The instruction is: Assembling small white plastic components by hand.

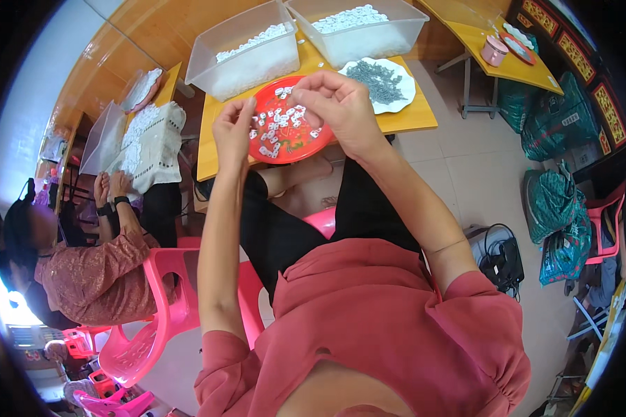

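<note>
Both my hands are raised over a round red plate at the near edge of a yellow wooden table. Small white pieces with dark marks lie scattered on it. My left hand is at the plate's left side, thumb and fingers pinched together. Across from it, my right hand hovers above the plate's right part, also closed in a pinch. Whatever either hand holds is too small to make out. Behind the right hand stands a white scalloped plate heaped with small grey pieces.
Two clear plastic bins of white pieces stand at the table's back. A person works at a side table on the left, beside a pink chair. Green bags and another table with a pink mug are right.
</note>
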`<act>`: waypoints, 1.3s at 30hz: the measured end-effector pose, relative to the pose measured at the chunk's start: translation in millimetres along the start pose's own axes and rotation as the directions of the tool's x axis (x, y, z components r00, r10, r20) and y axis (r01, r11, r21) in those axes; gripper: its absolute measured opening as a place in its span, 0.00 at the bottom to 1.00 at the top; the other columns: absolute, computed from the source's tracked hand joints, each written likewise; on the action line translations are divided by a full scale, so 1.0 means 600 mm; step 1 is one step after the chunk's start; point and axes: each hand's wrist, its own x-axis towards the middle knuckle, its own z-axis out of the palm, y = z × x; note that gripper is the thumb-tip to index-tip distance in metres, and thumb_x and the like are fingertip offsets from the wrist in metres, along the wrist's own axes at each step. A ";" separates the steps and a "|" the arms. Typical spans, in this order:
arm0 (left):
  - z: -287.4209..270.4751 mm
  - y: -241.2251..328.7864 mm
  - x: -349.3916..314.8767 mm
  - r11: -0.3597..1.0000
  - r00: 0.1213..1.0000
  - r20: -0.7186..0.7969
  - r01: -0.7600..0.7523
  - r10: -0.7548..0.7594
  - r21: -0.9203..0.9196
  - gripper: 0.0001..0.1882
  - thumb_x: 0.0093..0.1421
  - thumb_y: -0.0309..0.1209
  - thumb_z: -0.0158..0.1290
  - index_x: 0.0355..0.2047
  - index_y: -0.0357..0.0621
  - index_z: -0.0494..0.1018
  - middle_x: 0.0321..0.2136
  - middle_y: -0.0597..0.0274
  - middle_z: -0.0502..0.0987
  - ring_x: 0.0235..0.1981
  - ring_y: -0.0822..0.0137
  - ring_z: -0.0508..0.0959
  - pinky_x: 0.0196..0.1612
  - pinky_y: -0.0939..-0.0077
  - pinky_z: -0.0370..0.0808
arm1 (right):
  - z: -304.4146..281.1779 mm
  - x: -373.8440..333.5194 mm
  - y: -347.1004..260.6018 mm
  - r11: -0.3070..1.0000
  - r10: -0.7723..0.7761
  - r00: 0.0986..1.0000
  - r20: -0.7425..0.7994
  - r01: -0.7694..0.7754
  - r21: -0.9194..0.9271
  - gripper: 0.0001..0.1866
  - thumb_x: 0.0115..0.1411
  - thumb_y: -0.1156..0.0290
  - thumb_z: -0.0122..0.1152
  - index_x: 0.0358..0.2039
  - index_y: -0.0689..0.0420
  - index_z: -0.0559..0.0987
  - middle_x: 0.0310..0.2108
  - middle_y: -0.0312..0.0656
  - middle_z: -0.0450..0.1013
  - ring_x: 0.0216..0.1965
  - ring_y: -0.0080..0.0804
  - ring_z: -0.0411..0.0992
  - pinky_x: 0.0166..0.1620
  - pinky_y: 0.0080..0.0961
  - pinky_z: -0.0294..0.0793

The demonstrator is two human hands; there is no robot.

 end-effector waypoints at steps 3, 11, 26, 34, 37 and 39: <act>-0.046 -0.067 0.032 0.945 0.997 -0.031 -0.055 0.069 0.323 0.12 0.57 0.36 0.55 0.29 0.38 0.76 0.21 0.67 0.75 0.20 0.75 0.72 0.26 0.81 0.69 | -0.013 0.009 0.001 1.000 0.005 0.999 -0.036 -0.005 -0.010 0.07 0.55 0.76 0.59 0.34 0.66 0.76 0.26 0.40 0.75 0.20 0.13 0.63 0.24 0.10 0.62; -0.026 -0.111 0.031 0.557 0.993 0.113 -0.107 0.023 0.824 0.09 0.51 0.36 0.57 0.28 0.44 0.78 0.24 0.55 0.78 0.28 0.57 0.78 0.33 0.66 0.72 | -0.023 0.007 -0.014 0.995 0.056 0.998 -0.037 -0.059 -0.084 0.10 0.54 0.75 0.61 0.37 0.65 0.79 0.25 0.35 0.74 0.22 0.12 0.64 0.26 0.10 0.63; -0.018 -0.131 0.041 0.364 0.971 0.193 -0.231 0.138 0.902 0.06 0.51 0.29 0.54 0.29 0.49 0.79 0.31 0.55 0.77 0.33 0.54 0.78 0.35 0.62 0.72 | -0.027 0.001 -0.031 0.991 0.051 0.999 -0.019 -0.053 -0.123 0.11 0.55 0.73 0.60 0.38 0.63 0.80 0.25 0.32 0.73 0.22 0.11 0.63 0.26 0.09 0.63; 0.002 -0.120 0.036 0.411 0.953 0.243 -0.297 0.181 0.862 0.05 0.51 0.31 0.55 0.27 0.47 0.78 0.29 0.55 0.75 0.32 0.54 0.77 0.34 0.61 0.72 | -0.027 -0.003 -0.031 0.993 0.014 1.000 -0.007 -0.014 -0.115 0.10 0.55 0.74 0.60 0.38 0.63 0.80 0.24 0.32 0.72 0.22 0.11 0.63 0.26 0.09 0.63; 0.015 -0.116 0.032 0.351 0.926 0.359 -0.375 0.112 0.858 0.06 0.50 0.33 0.56 0.27 0.46 0.77 0.28 0.55 0.76 0.32 0.54 0.77 0.34 0.62 0.72 | -0.031 -0.003 -0.031 0.994 0.015 1.000 -0.007 -0.016 -0.112 0.10 0.55 0.74 0.60 0.38 0.63 0.80 0.23 0.32 0.72 0.22 0.12 0.63 0.26 0.09 0.63; 0.014 -0.119 0.035 0.353 0.928 0.358 -0.370 0.101 0.860 0.06 0.50 0.33 0.56 0.27 0.46 0.77 0.28 0.55 0.76 0.32 0.54 0.77 0.34 0.61 0.72 | -0.030 -0.002 -0.032 0.995 0.023 1.000 0.001 -0.023 -0.092 0.10 0.55 0.74 0.60 0.38 0.63 0.80 0.24 0.32 0.72 0.22 0.12 0.63 0.26 0.09 0.63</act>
